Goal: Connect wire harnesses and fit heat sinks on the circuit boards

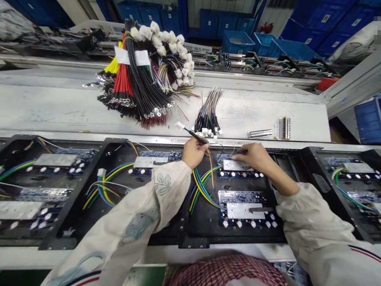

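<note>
My left hand (194, 152) is closed round a thin wire lead (192, 134) with a white connector at its far end, which sticks up and to the left. My right hand (253, 156) is pinched on something small at the top edge of a blue circuit board (241, 169) in the black tray (196, 230) before me; what it pinches is hidden. Blue, yellow and green wires (202, 186) curve between the boards under my left wrist. A second blue board (247, 210) lies nearer me in the same tray.
More black trays with boards stand to the left (59, 206) and right (345, 186). Behind them on the white bench lie a big bundle of black, red and yellow harnesses (139, 83), a smaller wire bunch (208, 111) and metal parts (284, 128). Blue bins (238, 41) line the back.
</note>
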Motion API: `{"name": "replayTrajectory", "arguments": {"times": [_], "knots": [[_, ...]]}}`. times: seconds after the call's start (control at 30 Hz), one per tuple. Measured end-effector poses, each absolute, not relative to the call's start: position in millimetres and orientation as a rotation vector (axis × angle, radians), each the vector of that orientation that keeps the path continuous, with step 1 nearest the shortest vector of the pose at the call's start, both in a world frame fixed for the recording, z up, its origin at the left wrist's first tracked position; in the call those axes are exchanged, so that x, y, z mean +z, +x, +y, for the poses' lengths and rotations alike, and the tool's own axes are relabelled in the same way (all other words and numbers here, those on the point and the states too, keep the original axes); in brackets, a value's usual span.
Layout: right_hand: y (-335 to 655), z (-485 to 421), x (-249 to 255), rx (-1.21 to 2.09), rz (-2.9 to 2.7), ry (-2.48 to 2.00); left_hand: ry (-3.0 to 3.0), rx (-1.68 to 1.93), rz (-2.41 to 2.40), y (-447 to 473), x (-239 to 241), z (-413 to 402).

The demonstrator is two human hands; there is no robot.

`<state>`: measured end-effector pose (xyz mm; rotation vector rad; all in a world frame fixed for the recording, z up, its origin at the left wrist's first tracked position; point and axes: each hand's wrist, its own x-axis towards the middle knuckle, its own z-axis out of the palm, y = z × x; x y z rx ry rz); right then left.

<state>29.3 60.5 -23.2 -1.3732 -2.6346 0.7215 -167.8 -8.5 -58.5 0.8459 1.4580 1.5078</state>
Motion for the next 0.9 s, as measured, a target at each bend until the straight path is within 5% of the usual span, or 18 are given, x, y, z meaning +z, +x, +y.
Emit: {"name": "replayTrajectory", "arguments": {"times": [0.2,0.9], "knots": [[1.4,29.2,-16.0,1.011,-2.763,-1.067,0.848,1.519,1.433,-168.1,-61.0,-8.0],[-14.4,36.7,-28.8,0.062,-2.896,-1.396,1.048,1.280,1.602,-166.7,-64.9,-8.3]]}}
